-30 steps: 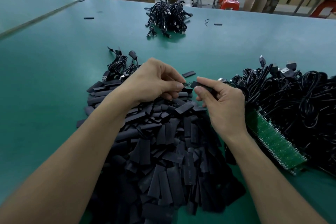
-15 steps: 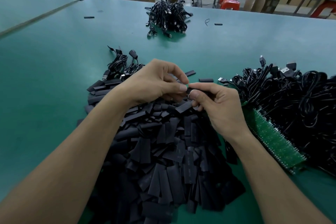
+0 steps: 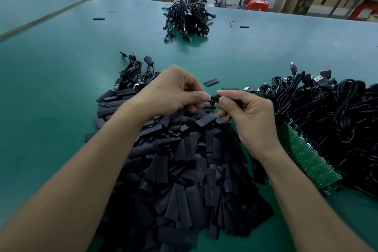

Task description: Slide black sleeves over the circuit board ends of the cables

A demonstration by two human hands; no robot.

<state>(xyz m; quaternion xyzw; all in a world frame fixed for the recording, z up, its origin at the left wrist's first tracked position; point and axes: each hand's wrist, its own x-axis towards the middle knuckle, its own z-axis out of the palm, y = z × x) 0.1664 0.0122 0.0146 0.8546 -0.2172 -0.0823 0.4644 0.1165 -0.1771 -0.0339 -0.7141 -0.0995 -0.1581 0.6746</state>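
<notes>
Nearest me the heap of black sleeves (image 3: pixel 184 170) spreads across the green table (image 3: pixel 61 98), flat short tubes lying every which way. Just above its far edge my two hands meet. My left hand (image 3: pixel 173 94) and my right hand (image 3: pixel 251 116) each pinch, thumb against forefinger, one end of a single small black sleeve (image 3: pixel 212 98). It lies directly between the fingertips with its long axis running across, from hand to hand, so I judge the coming push goes sideways along that line. Neither hand is nearer than the other. Only a short dark stub shows between my thumbs. I cannot tell how far it is over the board, which my fingers hide.

To my right a row of green circuit boards (image 3: pixel 306 157) edges the tangle of black cables (image 3: pixel 337 112). Beyond my left hand sits a small cable bundle (image 3: pixel 133 71), a loose sleeve (image 3: pixel 211 82) lies just past my fingers, and far off another cable heap (image 3: pixel 188 19).
</notes>
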